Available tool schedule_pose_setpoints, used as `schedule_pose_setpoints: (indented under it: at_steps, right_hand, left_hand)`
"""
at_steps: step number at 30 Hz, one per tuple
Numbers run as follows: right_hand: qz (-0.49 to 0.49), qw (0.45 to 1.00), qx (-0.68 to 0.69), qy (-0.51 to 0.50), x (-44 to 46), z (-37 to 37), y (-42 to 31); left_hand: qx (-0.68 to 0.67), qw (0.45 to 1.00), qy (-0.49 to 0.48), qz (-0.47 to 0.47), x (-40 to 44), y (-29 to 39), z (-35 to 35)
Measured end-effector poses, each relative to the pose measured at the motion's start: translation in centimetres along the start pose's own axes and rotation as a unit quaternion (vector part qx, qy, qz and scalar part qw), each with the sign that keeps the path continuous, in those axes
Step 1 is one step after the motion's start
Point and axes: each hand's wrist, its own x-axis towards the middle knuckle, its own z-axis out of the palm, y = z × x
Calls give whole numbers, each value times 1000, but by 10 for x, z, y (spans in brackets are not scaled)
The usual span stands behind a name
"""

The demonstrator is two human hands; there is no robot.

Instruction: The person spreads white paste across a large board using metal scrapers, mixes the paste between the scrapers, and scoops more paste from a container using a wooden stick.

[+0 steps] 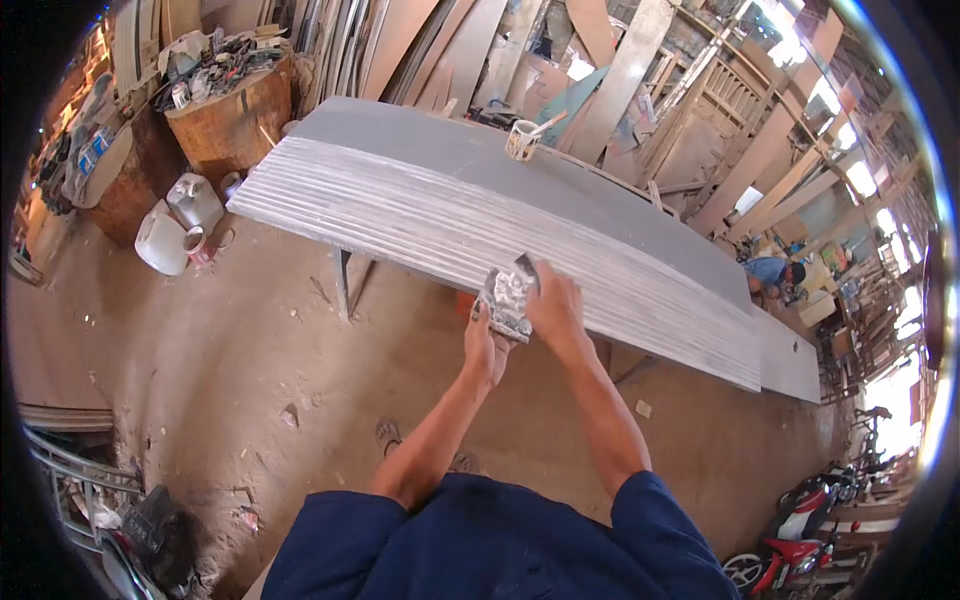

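My left hand [486, 352] is closed around a small putty-smeared holder [513, 328], its exact kind unclear, with lumpy whitish-grey putty [508, 290] on it. Pinched in my right hand [556, 308] is a dark flat scraper [525, 265], held against the putty's far right side. Both hands are over the near edge of a long grey panel [390, 135]. Ribbed strips with whitish smears [420, 220] run along the panel's near half, while its far half is smooth grey.
A paint-stained cup [521, 141] with a stick in it stands on the panel's far side. White jugs [162, 240] and a stump [232, 110] are at left. Boards [470, 45] lean behind. Another person [775, 275] crouches at right; a red motorbike [790, 550] is lower right.
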Motion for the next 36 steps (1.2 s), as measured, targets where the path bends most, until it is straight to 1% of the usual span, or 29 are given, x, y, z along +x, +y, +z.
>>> schedule_pose_setpoints:
  at_steps: [2,3,5,6,8,9,11,12,14,15,17,18,19,20,21,22,25,26,28,31,32,33,35,36]
  right_hand:
    - [-1,999,21,47,0,-2,-11]
    - [2,999,20,43,1,6,-13]
    - [-2,1000,-7,-3,8,20,-23]
    - [-12,1000,-8,-4,16,26,-28]
    - [13,999,31,24,15,25,-48]
    - [12,999,33,22,17,36,-51]
    - [9,999,13,-30,22,54,-59]
    - [3,999,10,-32,25,57,-59]
    - [8,999,33,22,34,55,-74]
    - [7,999,34,12,34,62,-78]
    - [-5,999,12,-31,44,77,-87]
    - [-6,999,5,-32,47,79,-89]
    - [-15,999,6,-29,57,77,-95]
    - [-22,999,28,22,62,73,-102]
    - [-23,996,51,64,56,73,-106]
    - [-43,997,49,36,60,80,-107]
    - [-41,998,51,17,68,85,-111]
    - [-47,997,51,17,75,84,-114]
    - [-20,999,27,16,68,83,-118]
    - [-29,998,39,27,73,93,-108]
    - [-25,996,66,60,73,91,-107]
    - [-22,996,64,51,69,92,-104]
    - [-31,999,14,42,75,89,-111]
    - [-8,999,26,33,73,82,-111]
  left_hand:
    - [-2,1000,12,-18,2,6,-5]
    - [-4,1000,15,-21,5,11,-8]
    - [8,999,7,-33,13,22,-13]
    - [4,1000,7,-24,20,32,-16]
    - [11,999,17,-26,18,47,-23]
    - [12,999,19,-24,20,54,-25]
    - [34,998,35,-44,27,67,-30]
    - [29,998,36,-39,29,72,-32]
    - [26,998,48,-23,30,90,-36]
    - [24,998,57,-22,27,96,-39]
    - [28,999,28,-20,32,111,-46]
    - [20,999,40,-30,33,118,-50]
    - [19,999,38,-21,42,125,-51]
    - [14,999,41,-13,47,131,-54]
    - [7,999,52,-11,41,133,-59]
    - [8,998,57,-12,38,136,-62]
    - [12,999,39,-7,47,149,-63]
    - [16,999,47,-4,50,152,-64]
    - [16,997,70,-11,38,150,-70]
    - [23,999,49,-7,51,152,-69]
    - [17,999,42,7,53,154,-66]
    - [9,999,45,15,44,152,-66]
    - [10,998,54,7,40,152,-64]
    - [10,998,59,2,44,153,-59]
